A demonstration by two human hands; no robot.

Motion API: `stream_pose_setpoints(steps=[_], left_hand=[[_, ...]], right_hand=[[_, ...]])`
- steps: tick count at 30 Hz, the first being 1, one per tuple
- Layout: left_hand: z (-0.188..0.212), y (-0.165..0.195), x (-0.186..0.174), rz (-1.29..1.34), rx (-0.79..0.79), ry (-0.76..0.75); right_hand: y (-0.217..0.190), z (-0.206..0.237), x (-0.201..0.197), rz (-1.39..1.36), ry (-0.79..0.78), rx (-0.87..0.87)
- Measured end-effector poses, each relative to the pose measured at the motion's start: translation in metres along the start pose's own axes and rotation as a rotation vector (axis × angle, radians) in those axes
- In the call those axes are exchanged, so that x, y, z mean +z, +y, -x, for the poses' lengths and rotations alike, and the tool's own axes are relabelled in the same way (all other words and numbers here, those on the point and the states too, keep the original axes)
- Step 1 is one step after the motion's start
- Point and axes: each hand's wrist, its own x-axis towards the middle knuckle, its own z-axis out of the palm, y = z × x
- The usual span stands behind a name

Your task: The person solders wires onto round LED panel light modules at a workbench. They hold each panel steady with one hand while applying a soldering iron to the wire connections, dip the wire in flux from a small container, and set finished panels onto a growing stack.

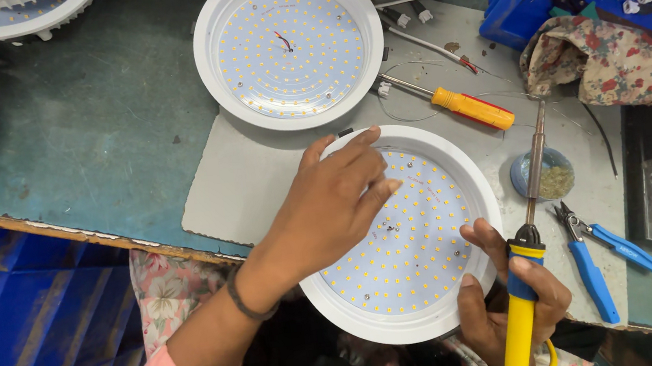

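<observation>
The left hand [336,198] rests open-fingered on the round LED panel [405,231] at frame centre; the right hand [511,301] grips a soldering iron [526,250] pointing up-frame along the panel's right rim.

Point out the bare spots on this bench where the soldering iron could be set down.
Widest free patch: the green bench top left of the upper LED lamp. A smaller one: the grey mat corner beside the left hand. Crowded: right of the held lamp, around the screwdriver, tip-cleaner tin, blue cutters and right hand holding the soldering iron.
</observation>
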Motion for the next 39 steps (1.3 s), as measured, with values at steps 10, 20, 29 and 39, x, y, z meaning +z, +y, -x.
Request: stream_pose_setpoints(steps=[10, 20, 29, 39], left_hand=[[0.003, 0.008, -0.014, -0.124, 0.114, -0.225], [0.007, 0.005, -0.019, -0.149, 0.193, -0.242], [0.010, 0.003, -0.016, -0.171, 0.184, -0.256], [0.007, 0.011, -0.019, -0.084, 0.149, -0.264]], right_hand=[[0.002, 0.000, -0.003, -0.002, -0.011, -0.017], [0.001, -0.001, -0.002, 0.022, -0.011, -0.028], [0.001, -0.001, -0.001, 0.003, -0.005, -0.028], [0.003, 0.001, 0.001, -0.021, 0.014, -0.041]])
